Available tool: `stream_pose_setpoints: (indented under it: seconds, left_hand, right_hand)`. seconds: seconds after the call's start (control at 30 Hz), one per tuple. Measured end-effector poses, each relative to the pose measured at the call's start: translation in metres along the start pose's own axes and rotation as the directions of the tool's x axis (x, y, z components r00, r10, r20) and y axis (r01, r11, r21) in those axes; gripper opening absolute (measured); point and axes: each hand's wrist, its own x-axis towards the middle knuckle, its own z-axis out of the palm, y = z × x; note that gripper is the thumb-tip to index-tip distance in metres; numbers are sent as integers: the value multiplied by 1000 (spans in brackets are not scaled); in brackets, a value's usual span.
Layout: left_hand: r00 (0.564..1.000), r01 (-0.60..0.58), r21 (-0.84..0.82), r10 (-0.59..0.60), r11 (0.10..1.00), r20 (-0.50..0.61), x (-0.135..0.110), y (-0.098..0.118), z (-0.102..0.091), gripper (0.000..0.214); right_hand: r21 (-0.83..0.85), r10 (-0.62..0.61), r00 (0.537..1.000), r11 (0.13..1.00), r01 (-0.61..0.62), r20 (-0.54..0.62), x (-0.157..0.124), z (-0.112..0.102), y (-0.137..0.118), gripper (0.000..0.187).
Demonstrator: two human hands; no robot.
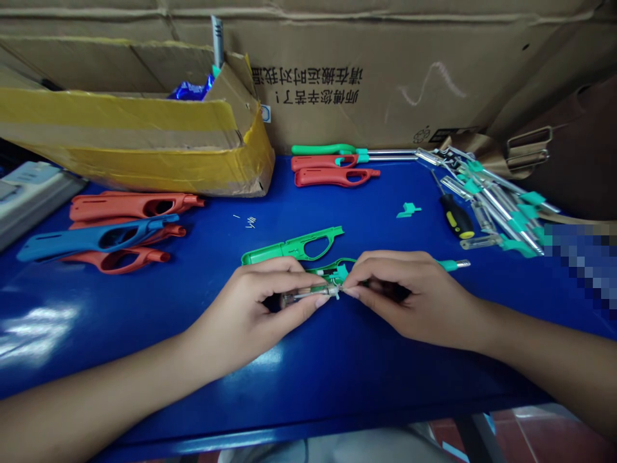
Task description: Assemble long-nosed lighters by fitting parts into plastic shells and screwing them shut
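Between the thumb and fingers of my left hand [265, 296] is a clear lighter fuel tank [306, 294], lying sideways with its valve end to the right. The fingertips of my right hand [419, 292] are pinched together at that valve end. Whatever small part they grip is too hidden to name. Just behind the tank, a green lighter shell half [332, 265] with a teal piece [340, 273] is partly covered by my hands. A lighter tube tip [456, 264] shows beyond my right fingers. Another green shell half [270, 253] lies behind my left hand.
Red and blue lighter shells [101, 238] lie at left, below a yellow-taped cardboard box [183, 170]. More shells [332, 177] rest at the back. A teal part [409, 209], a screwdriver [456, 217] and a pile of tubes and tanks [496, 199] occupy the right.
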Motion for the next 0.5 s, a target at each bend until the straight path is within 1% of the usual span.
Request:
stream_pose_setpoints:
  seconds: [0.2,0.5]
  left_hand:
    - [999,-14,6,14,1000,-30,0,1,-2,16]
    - [999,-15,2,15,1000,-29,1,0,-2,15]
  right_hand:
    - [-2,24,1000,1000,-24,-11,0,-3,0,12]
    - [1,38,999,999,-38,6,-1,-4,-2,15]
